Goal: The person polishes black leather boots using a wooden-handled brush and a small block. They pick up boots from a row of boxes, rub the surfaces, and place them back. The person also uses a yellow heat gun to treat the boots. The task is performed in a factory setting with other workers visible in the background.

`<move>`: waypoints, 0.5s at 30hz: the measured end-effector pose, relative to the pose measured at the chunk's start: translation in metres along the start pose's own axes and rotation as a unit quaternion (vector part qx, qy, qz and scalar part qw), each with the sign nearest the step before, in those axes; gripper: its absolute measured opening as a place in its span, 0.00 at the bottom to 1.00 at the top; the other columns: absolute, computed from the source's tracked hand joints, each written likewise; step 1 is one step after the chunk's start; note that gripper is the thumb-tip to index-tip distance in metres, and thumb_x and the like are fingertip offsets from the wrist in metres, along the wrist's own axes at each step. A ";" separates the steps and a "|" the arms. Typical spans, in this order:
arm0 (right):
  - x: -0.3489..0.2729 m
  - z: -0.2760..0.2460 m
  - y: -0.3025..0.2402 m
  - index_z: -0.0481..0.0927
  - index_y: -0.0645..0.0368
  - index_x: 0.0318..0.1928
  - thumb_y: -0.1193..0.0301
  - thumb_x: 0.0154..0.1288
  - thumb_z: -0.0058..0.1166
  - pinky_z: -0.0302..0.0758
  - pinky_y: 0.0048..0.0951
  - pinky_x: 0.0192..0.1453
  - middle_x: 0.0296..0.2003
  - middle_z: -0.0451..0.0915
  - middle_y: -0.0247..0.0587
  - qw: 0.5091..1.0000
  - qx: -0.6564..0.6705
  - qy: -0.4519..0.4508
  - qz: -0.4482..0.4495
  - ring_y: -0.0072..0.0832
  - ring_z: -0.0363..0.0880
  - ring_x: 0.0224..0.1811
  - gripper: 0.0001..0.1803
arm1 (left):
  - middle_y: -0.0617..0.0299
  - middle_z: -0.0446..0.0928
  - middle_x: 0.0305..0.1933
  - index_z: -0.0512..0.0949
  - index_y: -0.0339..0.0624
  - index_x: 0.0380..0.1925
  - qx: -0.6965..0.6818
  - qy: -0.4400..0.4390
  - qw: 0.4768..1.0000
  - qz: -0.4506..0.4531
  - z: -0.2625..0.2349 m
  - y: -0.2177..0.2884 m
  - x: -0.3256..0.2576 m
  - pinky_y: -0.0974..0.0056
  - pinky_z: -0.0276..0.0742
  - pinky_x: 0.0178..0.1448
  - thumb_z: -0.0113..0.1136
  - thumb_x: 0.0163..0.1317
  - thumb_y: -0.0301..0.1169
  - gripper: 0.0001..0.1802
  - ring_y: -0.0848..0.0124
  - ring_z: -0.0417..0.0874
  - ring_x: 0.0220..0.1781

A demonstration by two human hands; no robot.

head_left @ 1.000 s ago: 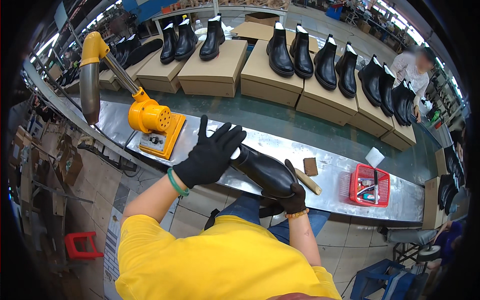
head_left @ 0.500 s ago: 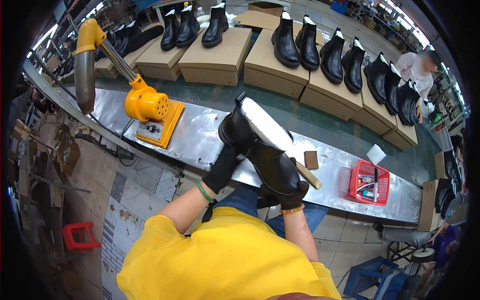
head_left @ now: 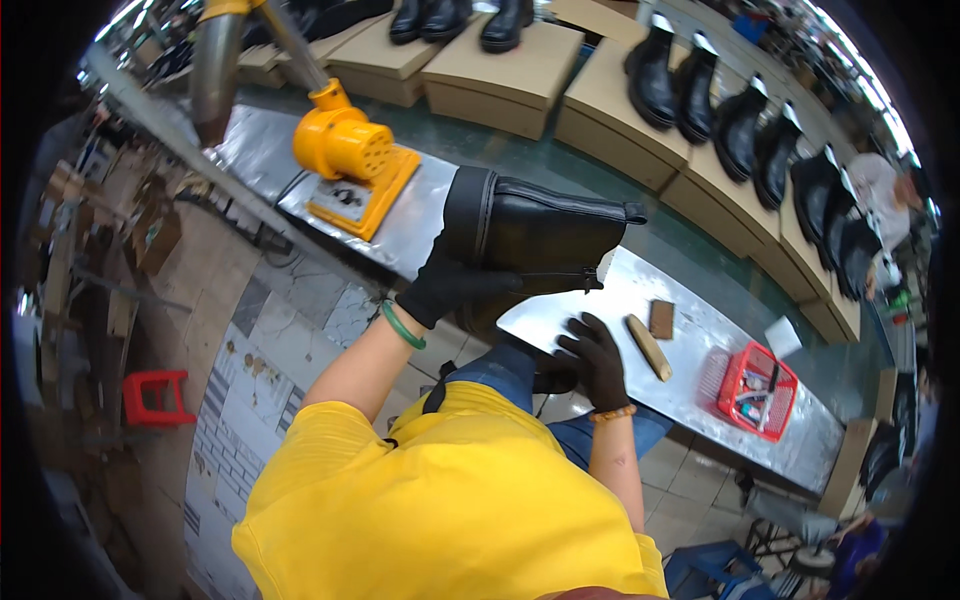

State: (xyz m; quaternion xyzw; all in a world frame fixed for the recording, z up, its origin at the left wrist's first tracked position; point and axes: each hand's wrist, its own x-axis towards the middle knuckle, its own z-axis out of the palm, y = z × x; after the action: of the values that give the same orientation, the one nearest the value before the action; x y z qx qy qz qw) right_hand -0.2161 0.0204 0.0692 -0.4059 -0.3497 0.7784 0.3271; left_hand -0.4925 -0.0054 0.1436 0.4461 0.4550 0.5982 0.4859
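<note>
Black boot point(head_left: 535, 240) up in the air over the near edge of the table point(head_left: 640, 300), lying on its side, shaft opening turned toward the yellow blower point(head_left: 350, 160). Held from one end only, so likely to tip or twist out of the grip; a slip would probably send it down onto the metal sheet or off the edge toward the floor tiles. Could also swing into the yellow blower just to the left, close by. Gloves may dull the feel of a loosening hold, by the look of it.

Left hand point(head_left: 450, 285), in a black glove, closed around the lower edge of the boot near the shaft end, fingers curled under, thumb side pressed against the leather. Green bangle point(head_left: 402, 325) on that wrist. Carrying the boot's weight alone, as far as visible.

Right hand point(head_left: 595, 355), also gloved in black, below the boot and apart from it, fingers spread, half open, resting at the table's front edge. Holding nothing visible; whether something small sits under the palm, cannot tell.

Just right of that hand: a tan stick-shaped tool point(head_left: 650, 347) and a small brown block point(head_left: 661, 318) on the metal. Farther right, a red basket point(head_left: 757, 388) with small items. Behind, cardboard boxes point(head_left: 500, 75) carrying finished black boots in a row.
</note>
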 end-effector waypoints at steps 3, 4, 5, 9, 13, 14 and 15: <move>0.006 -0.011 0.004 0.62 0.64 0.60 0.74 0.63 0.49 0.83 0.35 0.45 0.50 0.74 0.49 1.000 0.016 0.016 -0.015 0.36 0.80 0.45 0.25 | 0.56 0.74 0.56 0.69 0.36 0.57 0.001 0.036 0.999 -0.011 -0.037 0.018 -0.024 0.61 0.71 0.63 0.74 0.41 0.22 0.39 0.68 0.73 0.58; 0.007 -0.009 0.003 0.62 0.64 0.60 0.76 0.63 0.47 0.83 0.35 0.45 0.47 0.75 0.48 0.999 0.023 0.027 -0.005 0.36 0.81 0.43 0.24 | 0.56 0.74 0.56 0.69 0.36 0.58 -0.013 0.048 0.998 -0.029 -0.057 0.014 -0.034 0.61 0.70 0.63 0.74 0.41 0.22 0.40 0.68 0.73 0.58; 0.008 -0.007 0.003 0.62 0.64 0.60 0.77 0.64 0.46 0.83 0.35 0.44 0.45 0.76 0.48 0.999 0.029 0.038 0.006 0.36 0.81 0.40 0.24 | 0.56 0.73 0.57 0.68 0.36 0.58 -0.028 0.062 0.997 -0.046 -0.080 0.001 -0.045 0.61 0.70 0.63 0.74 0.41 0.22 0.40 0.68 0.72 0.59; 0.007 -0.022 0.012 0.72 0.66 0.52 0.80 0.59 0.53 0.82 0.32 0.46 0.46 0.76 0.47 0.995 -0.068 0.005 -0.067 0.35 0.80 0.45 0.19 | 0.56 0.73 0.57 0.68 0.37 0.59 -0.024 0.134 0.990 -0.028 -0.120 0.013 -0.071 0.61 0.70 0.63 0.74 0.42 0.23 0.40 0.67 0.72 0.59; 0.001 -0.009 0.004 0.68 0.64 0.57 0.73 0.63 0.50 0.81 0.39 0.47 0.47 0.75 0.48 0.998 0.044 0.035 -0.009 0.38 0.79 0.45 0.21 | 0.56 0.72 0.58 0.66 0.38 0.59 0.149 0.229 0.961 0.036 -0.163 0.024 -0.092 0.60 0.70 0.63 0.78 0.38 0.29 0.45 0.66 0.73 0.59; 0.004 -0.008 0.004 0.65 0.63 0.58 0.72 0.64 0.49 0.81 0.40 0.46 0.47 0.75 0.49 0.999 0.038 0.035 -0.007 0.38 0.79 0.44 0.22 | 0.56 0.72 0.58 0.66 0.38 0.59 0.214 0.260 0.940 0.051 -0.181 0.020 -0.098 0.60 0.70 0.63 0.79 0.36 0.31 0.46 0.66 0.73 0.58; 0.003 -0.010 0.005 0.63 0.62 0.60 0.72 0.65 0.47 0.81 0.40 0.46 0.46 0.75 0.49 0.998 0.036 0.044 -0.010 0.38 0.79 0.44 0.23 | 0.56 0.72 0.58 0.65 0.38 0.59 0.275 0.280 0.917 0.066 -0.194 0.018 -0.095 0.60 0.70 0.63 0.80 0.35 0.33 0.48 0.66 0.73 0.58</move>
State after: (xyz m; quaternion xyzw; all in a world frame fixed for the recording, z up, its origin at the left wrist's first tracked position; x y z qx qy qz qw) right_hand -0.2104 0.0230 0.0599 -0.4246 -0.3110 0.7684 0.3641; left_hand -0.6732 -0.1224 0.1163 0.4055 0.6887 0.5805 0.1559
